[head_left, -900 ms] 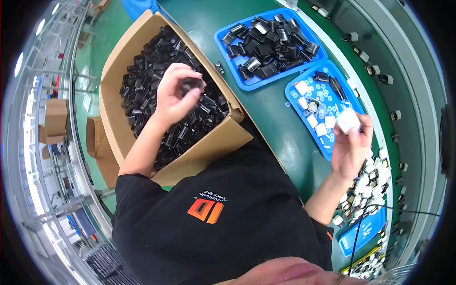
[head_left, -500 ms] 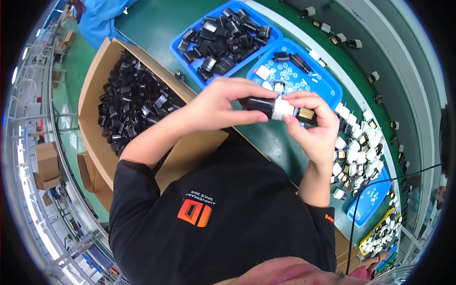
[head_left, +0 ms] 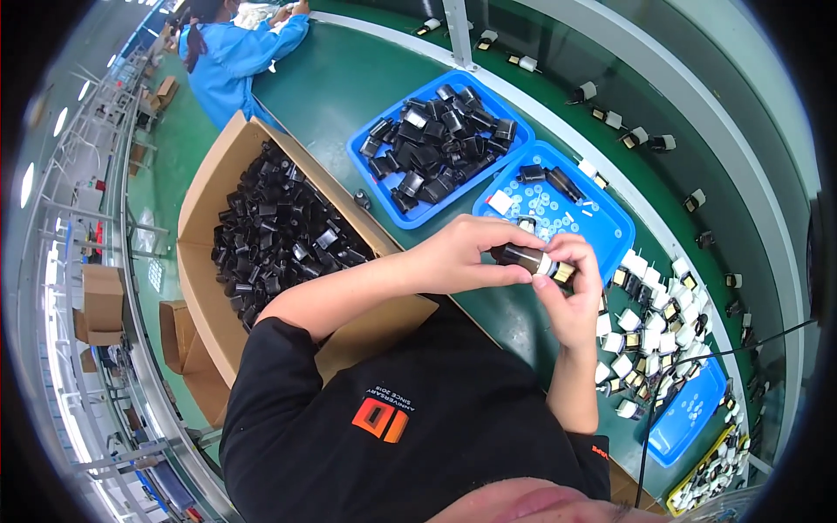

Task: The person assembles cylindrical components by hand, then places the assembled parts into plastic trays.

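Together, both hands meet over the near side of the green worktable [head_left: 327,96], in front of the chest. The left hand [head_left: 462,253] pinches a black casing [head_left: 521,256] between thumb and fingers, and the right hand [head_left: 577,292] grips a white-and-gold piece [head_left: 562,271] at the casing's right end. The two parts touch end to end, lying roughly level; how deep one sits in the other cannot be told.

Just beyond the hands lies a blue tray [head_left: 603,231], partly covered by them, with small translucent rings [head_left: 545,202] scattered inside and two black casings near its upper edge. Its upper left side adjoins a second blue tray [head_left: 414,221], piled with black casings [head_left: 436,139].

Along the worktable's left edge stands an open cardboard box [head_left: 199,270] full of similar black casings [head_left: 270,227]. Right of the hands, a heap of white-and-gold pieces [head_left: 654,322] spreads toward the curved far edge; below it sits a smaller blue tray [head_left: 670,434], with a black cable [head_left: 647,444] near its left side. Toward the worktable's upper left end, a person in blue [head_left: 231,70] is near the edge, hands at some white material [head_left: 255,15].
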